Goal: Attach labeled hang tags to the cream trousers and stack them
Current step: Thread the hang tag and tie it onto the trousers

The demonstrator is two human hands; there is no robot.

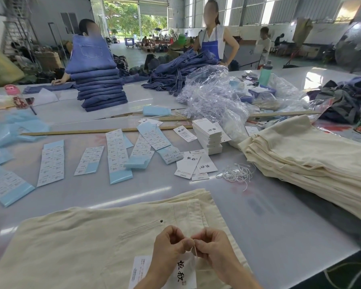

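A pair of cream trousers (75,243) lies flat on the table in front of me. My left hand (169,245) and my right hand (213,245) meet above its waistband, both pinching a thin white string (194,248). White hang tags (184,272) with black characters lie on the trousers under my wrists, the string running down to them. A stack of cream trousers (313,159) sits at the right. Loose hang tags (194,165) and a bundle of white strings (236,174) lie between the two.
Sticker label sheets (117,151) on blue backing spread over the table's left and middle. A stack of blank tags (208,136), wooden rulers (104,131), clear plastic bags (213,97) and stacked blue jeans (100,84) lie beyond. Several people stand at the far side.
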